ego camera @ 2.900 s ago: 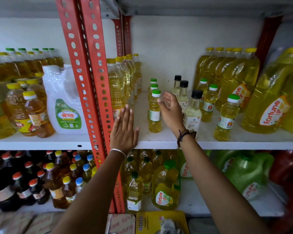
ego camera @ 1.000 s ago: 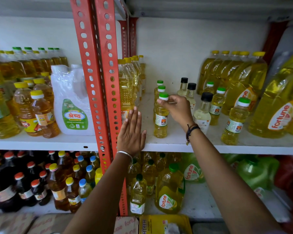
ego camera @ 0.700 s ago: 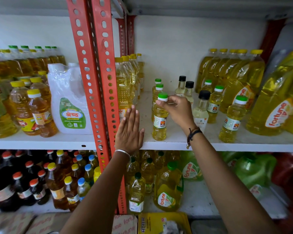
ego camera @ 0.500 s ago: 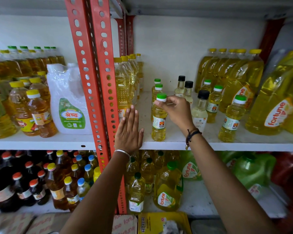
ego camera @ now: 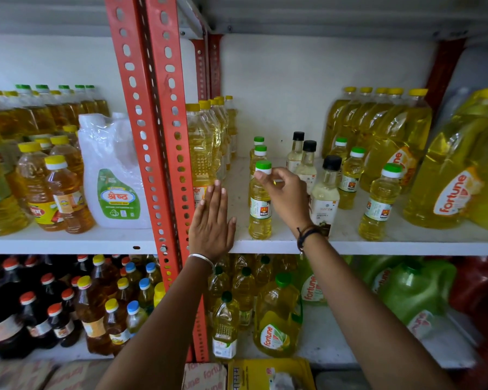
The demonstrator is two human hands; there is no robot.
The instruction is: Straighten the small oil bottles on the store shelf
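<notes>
Small yellow oil bottles with green caps stand on the white shelf (ego camera: 378, 246). The front one (ego camera: 260, 212) is upright near the shelf's front edge, and my right hand (ego camera: 286, 197) pinches its neck just under the cap. Two more small bottles (ego camera: 258, 153) line up behind it. Three clear bottles with black caps (ego camera: 326, 192) stand just right of my hand. Further right are more green-capped small bottles (ego camera: 378, 204). My left hand (ego camera: 212, 220) lies flat, fingers together and extended, on the shelf's front edge beside the orange upright.
An orange perforated upright (ego camera: 158, 136) divides the shelving. Tall oil bottles (ego camera: 203, 144) stand left of the small ones; large Fortune jugs (ego camera: 448, 178) fill the right. A white jug (ego camera: 116, 175) and amber bottles sit in the left bay. Lower shelves hold more bottles.
My right hand went from open beside the front small bottle to pinching its neck under the cap. The left hand stayed flat on the shelf edge.
</notes>
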